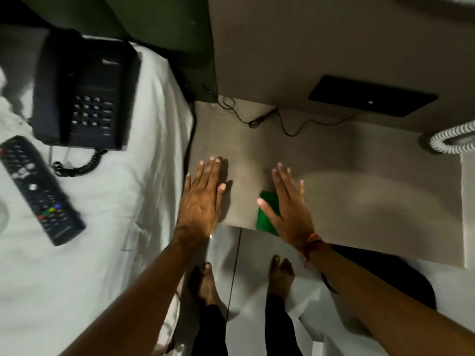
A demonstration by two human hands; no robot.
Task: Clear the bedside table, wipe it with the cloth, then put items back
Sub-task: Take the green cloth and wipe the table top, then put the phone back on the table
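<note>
On the bench, the left hand lies flat, fingers spread; the right hand, also splayed, presses the green cloth

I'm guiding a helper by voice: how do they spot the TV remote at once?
Start at the white bed left of the bedside table. The remote lies on it just below the black telephone: long, slim, with coloured buttons and no cord.
</note>
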